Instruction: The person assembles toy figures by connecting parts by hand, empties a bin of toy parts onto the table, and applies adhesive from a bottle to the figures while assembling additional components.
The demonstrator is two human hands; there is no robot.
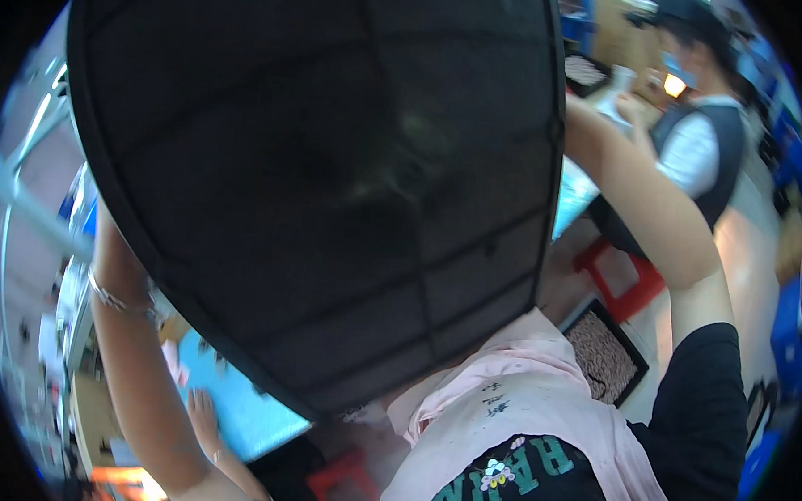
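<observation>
A large black tray (pixel 313 211) with ribs across its face is raised close in front of me, filling most of the view. My left forearm (pixel 137 355), with a bracelet at the wrist, goes up behind its left edge. From the other side, my right forearm (pixel 636 189) reaches the tray's right edge. The tray is held up between my two arms. It hides both my hands, so their fingers do not show.
A black tray of small pinkish pieces (pixel 602 349) lies low at my right, near a red stool (pixel 623 278). A co-worker (pixel 702 129) in a cap and vest is at far right. Another person's hand (pixel 201 416) rests at a blue tabletop (pixel 242 405); another red stool (pixel 346 485) is below.
</observation>
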